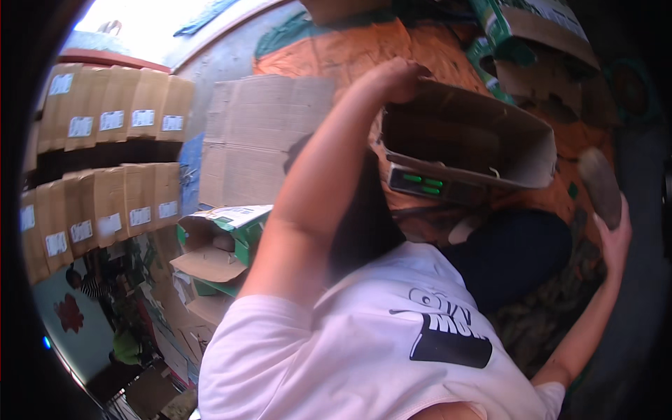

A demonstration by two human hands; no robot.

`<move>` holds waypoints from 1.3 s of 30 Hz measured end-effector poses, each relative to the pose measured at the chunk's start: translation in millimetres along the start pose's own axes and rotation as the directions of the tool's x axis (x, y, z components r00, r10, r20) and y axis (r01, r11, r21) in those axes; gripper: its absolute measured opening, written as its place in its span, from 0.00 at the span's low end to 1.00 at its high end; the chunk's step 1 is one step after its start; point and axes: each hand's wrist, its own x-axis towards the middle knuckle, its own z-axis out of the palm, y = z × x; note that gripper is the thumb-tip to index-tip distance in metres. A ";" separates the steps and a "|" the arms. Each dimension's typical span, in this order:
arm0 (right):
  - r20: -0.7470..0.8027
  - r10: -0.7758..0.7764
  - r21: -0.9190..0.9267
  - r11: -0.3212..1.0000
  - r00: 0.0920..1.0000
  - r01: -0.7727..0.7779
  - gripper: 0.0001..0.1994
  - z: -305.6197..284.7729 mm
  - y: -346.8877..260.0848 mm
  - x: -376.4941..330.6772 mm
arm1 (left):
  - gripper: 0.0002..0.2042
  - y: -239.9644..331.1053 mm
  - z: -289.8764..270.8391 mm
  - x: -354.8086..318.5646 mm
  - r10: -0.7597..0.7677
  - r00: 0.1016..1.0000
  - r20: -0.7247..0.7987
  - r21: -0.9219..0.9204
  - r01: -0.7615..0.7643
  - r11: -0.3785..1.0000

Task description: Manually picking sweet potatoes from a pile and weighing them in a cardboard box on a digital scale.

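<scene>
My left hand (pixel 400 75) reaches forward and grips the rim of an open brown cardboard box (pixel 476 143), which lies tilted on its side with its dark inside showing. My right hand (pixel 614 227) is out to the right, apart from the box, and holds a brown oblong lump (pixel 600 183) that looks like a root or tuber. My white printed T-shirt (pixel 364 343) and dark trousers (pixel 514 255) fill the lower middle and hide the floor beneath them.
An orange mat (pixel 350 49) covers the floor ahead. Flattened cardboard (pixel 259 133) lies beside it. An open green-and-white carton (pixel 224 234) stands at the left, more cartons (pixel 532 31) at the top right. Rows of brown labelled packs (pixel 105 112) line the left.
</scene>
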 end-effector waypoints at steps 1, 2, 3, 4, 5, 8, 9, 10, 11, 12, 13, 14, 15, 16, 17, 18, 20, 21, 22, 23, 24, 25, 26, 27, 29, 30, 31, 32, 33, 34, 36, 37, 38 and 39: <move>0.043 -0.033 0.062 0.998 0.999 0.030 0.31 8.1 -35.0 15.0 | 0.19 -2.3 3.1 2.2 -0.013 0.999 0.049 0.010 0.013 1.000; 0.083 -0.047 0.024 0.999 0.995 0.045 0.31 17.3 -66.0 31.3 | 0.18 -3.5 7.1 2.6 -0.004 0.999 0.035 -0.011 0.005 1.000; 0.197 -0.138 0.135 0.984 0.971 0.112 0.31 26.9 -92.7 47.7 | 0.18 -2.9 9.5 5.3 0.021 0.999 0.032 -0.057 -0.019 0.998; 0.226 -0.165 0.012 0.986 0.960 0.166 0.32 38.2 -114.8 63.1 | 0.18 -2.5 11.0 6.7 0.047 0.999 0.006 -0.032 -0.047 0.998; 0.314 -0.228 0.022 0.972 0.921 0.233 0.33 51.9 -131.5 77.4 | 0.18 -1.5 11.9 7.6 0.013 0.999 0.035 0.008 -0.013 1.000; 0.461 -0.289 -0.048 0.936 0.839 0.348 0.31 106.6 -154.1 113.1 | 0.17 4.3 12.9 4.7 0.000 1.000 0.013 -0.013 0.000 1.000; 0.534 -0.314 -0.007 0.927 0.785 0.376 0.30 128.1 -154.2 124.7 | 0.17 6.8 12.9 2.9 -0.058 0.998 0.008 -0.007 0.058 0.998; 0.597 -0.242 -0.069 0.934 0.765 0.350 0.30 152.7 -152.0 135.2 | 0.17 8.8 12.0 1.2 -0.039 0.999 0.001 -0.021 0.039 0.999; 0.668 -0.219 -0.051 0.940 0.711 0.338 0.31 177.7 -148.3 145.1 | 0.16 10.1 9.5 0.6 -0.014 1.000 0.001 0.006 0.014 1.000; 0.723 -0.092 -0.134 0.953 0.684 0.270 0.33 201.1 -143.3 155.5 | 0.16 11.2 7.1 -0.3 -0.017 1.000 0.024 0.040 0.016 0.999; 0.792 -0.002 -0.149 0.969 0.611 0.195 0.35 224.3 -137.6 163.0 | 0.16 12.5 5.8 -2.4 0.007 1.000 0.000 0.029 -0.007 1.000; 0.780 0.029 -0.196 0.960 0.625 0.200 0.35 249.4 -131.5 163.9 | 0.15 14.4 5.3 -4.4 -0.013 1.000 0.006 0.016 0.013 1.000; 0.738 -0.042 -0.178 0.951 0.673 0.254 0.35 273.8 -126.4 162.1 | 0.15 16.3 5.0 -5.4 -0.046 0.999 0.012 0.012 0.046 0.999; 0.708 -0.076 -0.196 0.934 0.702 0.298 0.35 290.1 -121.4 166.3 | 0.14 18.5 4.3 -4.8 -0.081 0.997 0.003 -0.043 0.081 0.996; 0.687 -0.123 -0.160 0.936 0.716 0.314 0.35 304.0 -116.8 170.7 | 0.14 19.2 4.3 -5.2 -0.068 0.998 -0.005 -0.047 0.068 0.997; 0.709 -0.157 -0.056 0.959 0.687 0.277 0.35 319.6 -113.9 173.3 | 0.14 20.4 5.2 -5.7 -0.050 0.999 -0.010 -0.062 0.050 0.997; 0.728 -0.193 0.050 0.972 0.659 0.229 0.36 348.9 -107.3 180.4 | 0.14 21.9 7.1 -4.0 -0.039 0.999 0.019 -0.019 0.039 0.999; 0.780 -0.173 0.091 0.982 0.601 0.165 0.36 365.8 -105.0 187.0 | 0.14 23.0 8.6 -3.2 -0.014 1.000 0.002 -0.023 0.014 1.000; 0.833 -0.195 0.169 0.981 0.519 0.097 0.35 381.2 -102.0 192.7 | 0.14 23.7 10.0 -2.1 -0.029 0.999 0.017 -0.034 0.030 0.999; 0.828 -0.158 0.127 0.987 0.538 0.095 0.35 396.0 -98.9 192.9 | 0.14 24.0 10.8 -1.1 -0.061 0.997 0.039 -0.035 0.062 0.997; 0.759 -0.202 0.069 0.970 0.619 0.232 0.32 410.3 -96.1 189.0 | 0.14 24.2 11.6 -0.3 -0.043 0.998 0.040 -0.044 0.045 0.998; 0.716 -0.234 -0.009 0.939 0.658 0.344 0.30 419.3 -92.5 185.6 | 0.13 24.6 12.1 0.5 -0.072 0.997 0.033 -0.045 0.073 0.996; 0.687 -0.248 -0.006 0.938 0.684 0.346 0.30 423.6 -89.8 184.5 | 0.13 25.1 12.4 1.1 -0.106 0.993 0.058 -0.017 0.107 0.994; 0.703 -0.276 -0.061 0.895 0.655 0.442 0.28 424.9 -89.4 182.2 | 0.13 25.0 12.7 0.6 -0.090 0.995 0.033 -0.046 0.091 0.995; 0.718 -0.287 -0.120 0.847 0.634 0.518 0.26 413.4 -94.4 176.5 | 0.13 23.4 10.8 1.4 -0.046 0.999 -0.017 0.003 0.046 0.999; 0.785 -0.239 -0.104 0.858 0.571 0.503 0.26 402.7 -102.1 179.2 | 0.14 23.3 10.2 1.5 -0.017 1.000 0.003 0.012 0.017 1.000; 0.847 -0.214 -0.055 0.875 0.486 0.481 0.25 386.5 -111.3 182.9 | 0.14 23.6 9.2 2.3 0.023 1.000 -0.009 0.004 -0.023 1.000; 0.840 -0.181 -0.098 0.876 0.512 0.472 0.25 366.2 -120.3 182.0 | 0.16 24.2 8.9 2.4 0.005 1.000 -0.004 -0.006 -0.005 1.000; 0.824 -0.264 0.017 0.896 0.501 0.444 0.24 343.9 -129.7 179.4 | 0.20 24.8 8.6 2.1 -0.026 0.999 0.022 0.005 0.026 1.000; 0.801 -0.356 0.157 0.901 0.481 0.406 0.24 319.6 -138.6 175.9 | 0.23 24.6 7.6 2.5 -0.020 0.999 0.035 0.027 0.019 0.999; 0.717 -0.386 0.222 0.916 0.580 0.335 0.23 263.5 -149.0 165.7 | 0.23 24.9 7.2 2.9 0.007 0.999 0.032 -0.009 -0.006 1.000; 0.588 -0.498 0.299 0.866 0.637 0.401 0.23 234.8 -150.3 156.9 | 0.24 24.7 7.0 4.1 -0.022 0.998 0.053 -0.007 0.022 1.000; 0.525 -0.488 0.349 0.870 0.697 0.347 0.23 208.6 -150.0 147.7 | 0.25 24.0 7.5 4.2 -0.034 0.998 0.054 -0.034 0.036 0.999; 0.461 -0.417 0.447 0.872 0.783 0.201 0.21 181.5 -146.5 135.0 | 0.25 23.0 7.8 5.6 0.015 0.999 0.031 -0.052 -0.013 0.999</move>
